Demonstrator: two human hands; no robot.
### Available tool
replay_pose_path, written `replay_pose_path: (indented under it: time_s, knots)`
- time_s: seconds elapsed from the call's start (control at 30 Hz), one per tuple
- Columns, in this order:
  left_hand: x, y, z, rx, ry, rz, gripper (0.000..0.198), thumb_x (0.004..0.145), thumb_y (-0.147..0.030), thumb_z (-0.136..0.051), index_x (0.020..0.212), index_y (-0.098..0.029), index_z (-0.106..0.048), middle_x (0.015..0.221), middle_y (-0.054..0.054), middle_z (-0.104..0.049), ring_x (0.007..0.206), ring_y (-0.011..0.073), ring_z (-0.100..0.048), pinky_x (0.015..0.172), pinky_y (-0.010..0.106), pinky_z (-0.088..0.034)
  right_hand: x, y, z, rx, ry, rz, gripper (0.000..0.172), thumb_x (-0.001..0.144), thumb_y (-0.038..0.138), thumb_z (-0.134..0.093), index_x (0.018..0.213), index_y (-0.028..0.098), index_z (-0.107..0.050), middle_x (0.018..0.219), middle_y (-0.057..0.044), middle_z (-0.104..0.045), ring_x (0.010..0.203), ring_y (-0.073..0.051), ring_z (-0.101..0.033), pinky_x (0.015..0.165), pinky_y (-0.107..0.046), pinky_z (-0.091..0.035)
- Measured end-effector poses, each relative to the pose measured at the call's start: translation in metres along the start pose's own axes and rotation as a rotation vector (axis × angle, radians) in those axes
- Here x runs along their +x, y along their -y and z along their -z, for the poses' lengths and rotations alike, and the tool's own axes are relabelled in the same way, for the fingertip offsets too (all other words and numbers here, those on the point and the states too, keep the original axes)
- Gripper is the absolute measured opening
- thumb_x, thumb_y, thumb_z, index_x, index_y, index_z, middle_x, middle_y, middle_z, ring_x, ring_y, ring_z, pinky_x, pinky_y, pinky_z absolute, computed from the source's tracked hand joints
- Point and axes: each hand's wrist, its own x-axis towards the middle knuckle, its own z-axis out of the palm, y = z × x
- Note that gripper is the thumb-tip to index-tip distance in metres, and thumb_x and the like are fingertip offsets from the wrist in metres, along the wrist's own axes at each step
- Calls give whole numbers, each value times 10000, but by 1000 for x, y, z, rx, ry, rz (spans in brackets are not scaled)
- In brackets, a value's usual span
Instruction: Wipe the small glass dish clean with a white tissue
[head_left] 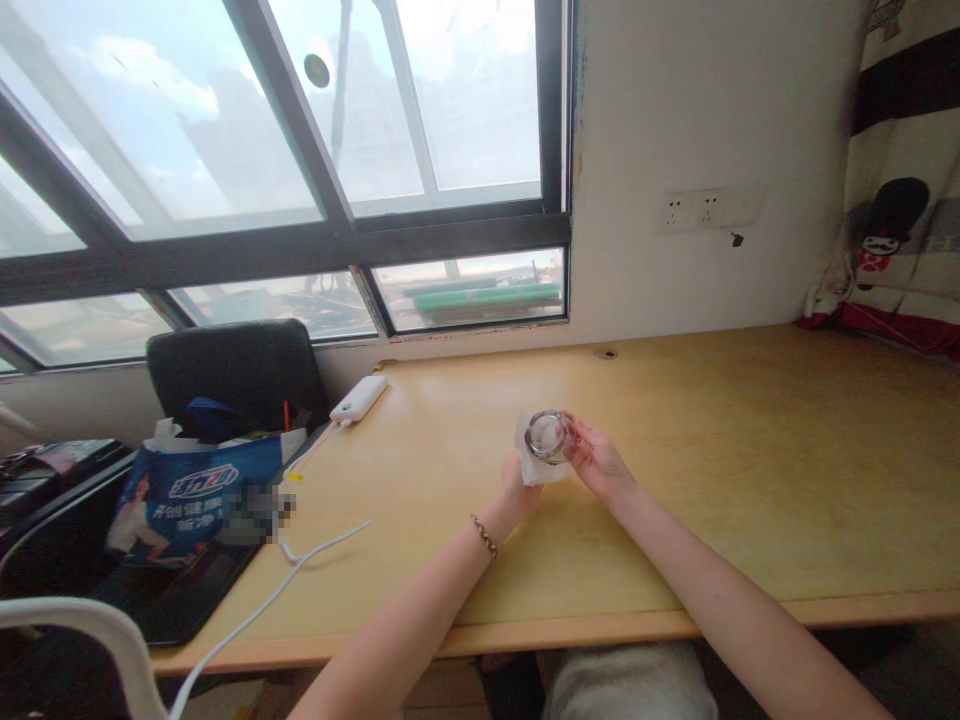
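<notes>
Both my forearms reach out from the near edge over the wooden surface (675, 440), wrists converging above its middle. My right hand (596, 462) is closed around a small clear glass jar (549, 436), fingers curled along its 3 o'clock side, the jar tipped so its round mouth faces back toward me. My left hand (517, 490), a beaded bracelet (484, 535) on the wrist, pinches a white paper tissue (534, 468) pressed against the jar's 7 o'clock side and underside. Jar and tissue are held just above the surface, not resting on it.

At 10 o'clock from my hands, a white power bank (360, 398) lies near the window sill, a white cable (300, 560) trailing across the surface toward 8 o'clock. Farther out at 9 o'clock sits a blue printed bag (180, 495) in front of a black office chair (236, 375). Wall sockets (694, 210) are at 1 o'clock.
</notes>
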Motion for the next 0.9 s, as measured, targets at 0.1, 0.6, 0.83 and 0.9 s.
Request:
replay_pose_path:
  time_s: [0.1, 0.6, 0.83, 0.9]
  knots:
    - [1, -1, 1, -109, 39, 73, 364, 783, -424, -444, 938, -133, -599, 972, 68, -620, 833, 168, -578, 770, 281, -443, -5, 3, -8, -41, 90, -12, 177, 753, 201, -570, 923, 156, -591, 828, -43, -658, 707, -121, -611, 626, -210, -496]
    - [-9, -15, 2, 792, 173, -487, 377, 832, -370, -394, 1143, -179, -488, 1161, 72, -518, 1072, 200, -464, 948, 343, -331, 0, -2, 3, -176, -24, -73, 171, 699, 232, -602, 836, 139, -641, 749, -38, -662, 589, -103, -586, 518, -181, -460]
    - [-10, -32, 12, 1296, 508, -739, 415, 856, -312, -333, 1260, -228, -368, 1354, 65, -288, 1240, 212, -258, 1013, 387, -258, 1, -5, 6, -203, -19, -67, 92, 671, 231, -622, 654, 141, -614, 605, -11, -616, 493, -90, -534, 480, -187, -445]
    - [-9, -35, 13, 1419, 548, -800, 432, 862, -329, -303, 1280, -225, -335, 1382, 51, -228, 1266, 218, -194, 1027, 405, -229, 2, -8, 9, -234, -19, -37, 99, 667, 242, -618, 646, 146, -604, 601, -11, -613, 498, -99, -539, 482, -198, -450]
